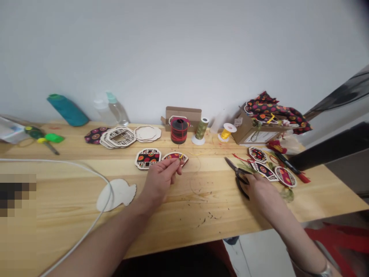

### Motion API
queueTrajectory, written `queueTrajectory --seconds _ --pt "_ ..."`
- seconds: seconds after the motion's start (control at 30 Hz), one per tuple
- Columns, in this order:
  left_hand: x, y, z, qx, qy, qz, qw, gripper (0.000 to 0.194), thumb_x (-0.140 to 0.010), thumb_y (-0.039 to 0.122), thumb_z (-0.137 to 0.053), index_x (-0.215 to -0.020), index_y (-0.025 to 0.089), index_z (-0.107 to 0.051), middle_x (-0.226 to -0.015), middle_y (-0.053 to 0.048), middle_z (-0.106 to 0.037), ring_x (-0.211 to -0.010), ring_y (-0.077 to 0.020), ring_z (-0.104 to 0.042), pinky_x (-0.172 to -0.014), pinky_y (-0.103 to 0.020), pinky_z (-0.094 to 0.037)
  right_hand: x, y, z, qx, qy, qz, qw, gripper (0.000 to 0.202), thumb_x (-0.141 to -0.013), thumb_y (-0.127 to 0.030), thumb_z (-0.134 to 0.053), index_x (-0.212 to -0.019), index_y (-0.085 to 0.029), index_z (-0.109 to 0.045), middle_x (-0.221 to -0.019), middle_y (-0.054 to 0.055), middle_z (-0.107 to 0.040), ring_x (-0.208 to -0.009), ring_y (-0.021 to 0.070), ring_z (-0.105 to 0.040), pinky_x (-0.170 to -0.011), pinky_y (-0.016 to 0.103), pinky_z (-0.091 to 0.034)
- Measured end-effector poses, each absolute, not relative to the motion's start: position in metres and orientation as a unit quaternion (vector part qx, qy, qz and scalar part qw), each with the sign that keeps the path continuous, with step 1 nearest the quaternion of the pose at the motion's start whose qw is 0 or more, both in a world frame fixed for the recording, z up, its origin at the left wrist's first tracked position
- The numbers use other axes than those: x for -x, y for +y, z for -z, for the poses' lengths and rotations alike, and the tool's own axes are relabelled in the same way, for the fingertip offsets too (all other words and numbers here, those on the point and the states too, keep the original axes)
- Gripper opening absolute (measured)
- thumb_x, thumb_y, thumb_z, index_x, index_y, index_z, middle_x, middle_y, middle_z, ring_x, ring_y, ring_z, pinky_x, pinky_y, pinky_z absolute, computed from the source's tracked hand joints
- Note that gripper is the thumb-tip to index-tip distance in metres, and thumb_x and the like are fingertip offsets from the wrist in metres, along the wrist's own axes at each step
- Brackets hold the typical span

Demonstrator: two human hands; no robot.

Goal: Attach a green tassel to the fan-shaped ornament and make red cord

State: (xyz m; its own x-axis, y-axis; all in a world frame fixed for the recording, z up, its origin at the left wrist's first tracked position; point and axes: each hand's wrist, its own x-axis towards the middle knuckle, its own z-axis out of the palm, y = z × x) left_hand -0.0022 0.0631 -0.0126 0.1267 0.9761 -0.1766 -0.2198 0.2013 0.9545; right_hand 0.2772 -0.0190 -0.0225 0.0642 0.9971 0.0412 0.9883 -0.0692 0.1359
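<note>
- The left hand [165,175] has thumb and fingertips pressed together in a narrow pinch on a yellow thread [196,154], at the right end of the fan-shaped ornament [172,155]; the thread's free end trails right over the surface [178,225].
- The fan-shaped ornament lies partly behind that hand, just beside an eight-sided ornament [148,158] with a patterned red and black middle.
- The right hand [261,192] holds a pair of scissors [238,172] by the black handles, blades pointing up and left, well apart from the left hand; some of its fingers are hidden.
- Just beyond the scissors lie three more ornaments, an eight-sided one [258,154], a long one [263,170] and a rounded one [285,176], with a black marker [286,163] near them.
- Between the hands and nearer the edge, small dark scraps [211,216] are scattered.
- Along the wall stand a black and red spool [179,131], a green spool [201,129] and a yellow spool [227,132], left of a cardboard box [241,129] topped with patterned cloth [276,105].
- Left of the left forearm, a white cable [77,163] crosses a pale flat shape [118,194].
</note>
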Motion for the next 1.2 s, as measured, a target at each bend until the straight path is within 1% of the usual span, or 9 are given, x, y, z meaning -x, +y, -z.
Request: queueTrajectory --seconds 0.1,0.27,0.33,0.43,0.53,0.67,0.93,1.07,1.2 --pt "0.002 0.064 0.013 -0.406 0.455 -0.487 0.625 0.020 -0.069 0.031 -0.067 -0.064 0.011 -0.067 -0.059 0.001 -0.056 -0.039 -0.0012 -0.032 -0.040 -0.018 -0.019 -0.289 -0.016 0.033 -0.737 0.672 -0.076 0.011 0.021 -0.087 -0.022 -0.048 -0.098 -0.011 -0.062 -0.086 0.014 -0.063 -0.081 0.0243 -0.061 -0.073 0.033 -0.046" --pt "0.003 0.064 0.012 -0.397 0.450 -0.494 0.629 0.022 -0.069 0.031 -0.068 -0.060 0.011 -0.064 -0.058 0.001 -0.055 -0.038 -0.0005 -0.031 -0.039 -0.018 -0.018 -0.285 -0.002 0.016 -0.754 0.647 -0.102 0.058 0.018 -0.083 -0.015 -0.049 -0.084 -0.006 -0.065 -0.082 0.019 -0.063 -0.077 0.0286 -0.060 -0.071 0.038 -0.046" --pt "0.003 0.063 0.012 -0.394 0.452 -0.495 0.629 0.021 -0.068 0.030 -0.068 -0.061 0.011 -0.065 -0.058 0.001 -0.055 -0.038 -0.0006 -0.032 -0.039 -0.017 -0.018 -0.266 0.003 0.007 -0.721 0.686 -0.099 0.007 0.018 -0.083 -0.017 -0.051 -0.087 -0.008 -0.066 -0.091 0.019 -0.064 -0.086 0.0297 -0.058 -0.077 0.040 -0.046" --pt "0.003 0.063 0.012 -0.381 0.449 -0.493 0.641 0.021 -0.067 0.030 -0.069 -0.061 0.011 -0.065 -0.057 0.002 -0.055 -0.038 -0.0003 -0.030 -0.039 -0.017 -0.017 -0.228 0.015 0.000 -0.572 0.813 0.035 -0.107 0.022 -0.085 -0.017 -0.051 -0.101 -0.019 -0.066 -0.105 0.010 -0.064 -0.098 0.0220 -0.056 -0.085 0.034 -0.045" --pt "0.003 0.064 0.013 -0.362 0.440 -0.497 0.654 0.022 -0.065 0.030 -0.070 -0.058 0.011 -0.062 -0.056 0.002 -0.054 -0.038 0.0000 -0.029 -0.039 -0.017 -0.015 -0.203 0.039 -0.001 -0.534 0.829 0.078 -0.147 0.023 -0.085 -0.015 -0.050 -0.102 -0.019 -0.065 -0.103 0.009 -0.065 -0.096 0.0203 -0.054 -0.085 0.033 -0.045" --pt "0.003 0.066 0.014 -0.361 0.436 -0.503 0.653 0.024 -0.066 0.029 -0.070 -0.054 0.010 -0.061 -0.056 0.001 -0.054 -0.039 0.0002 -0.030 -0.039 -0.016 -0.017 -0.194 0.084 0.002 -0.579 0.811 0.009 -0.087 0.025 -0.086 -0.012 -0.048 -0.103 -0.014 -0.065 -0.098 0.011 -0.064 -0.093 0.0220 -0.053 -0.083 0.033 -0.041" --pt "0.005 0.063 0.008 -0.353 0.433 -0.506 0.657 0.018 -0.068 0.028 -0.069 -0.067 0.011 -0.067 -0.056 0.002 -0.054 -0.039 -0.0003 -0.029 -0.038 -0.016 -0.016 -0.209 0.105 0.000 -0.568 0.821 -0.034 0.045 0.018 -0.087 -0.011 -0.045 -0.091 -0.014 -0.063 -0.097 0.011 -0.063 -0.090 0.0206 -0.053 -0.077 0.030 -0.038" --pt "0.005 0.064 0.009 -0.357 0.431 -0.505 0.658 0.018 -0.069 0.028 -0.069 -0.065 0.011 -0.066 -0.057 0.002 -0.055 -0.039 -0.0005 -0.030 -0.039 -0.017 -0.018 -0.258 0.085 -0.023 -0.624 0.770 -0.074 0.112 0.022 -0.085 -0.006 -0.043 -0.085 -0.009 -0.065 -0.093 0.017 -0.063 -0.090 0.0276 -0.054 -0.071 0.036 -0.039" --pt "0.003 0.064 0.010 -0.353 0.431 -0.503 0.661 0.018 -0.067 0.029 -0.070 -0.066 0.011 -0.067 -0.055 0.002 -0.054 -0.038 -0.0007 -0.030 -0.038 -0.017 -0.017 -0.267 0.055 -0.030 -0.660 0.738 -0.131 0.053 0.025 -0.084 -0.005 -0.042 -0.090 -0.009 -0.066 -0.093 0.020 -0.063 -0.092 0.0305 -0.053 -0.073 0.041 -0.040"
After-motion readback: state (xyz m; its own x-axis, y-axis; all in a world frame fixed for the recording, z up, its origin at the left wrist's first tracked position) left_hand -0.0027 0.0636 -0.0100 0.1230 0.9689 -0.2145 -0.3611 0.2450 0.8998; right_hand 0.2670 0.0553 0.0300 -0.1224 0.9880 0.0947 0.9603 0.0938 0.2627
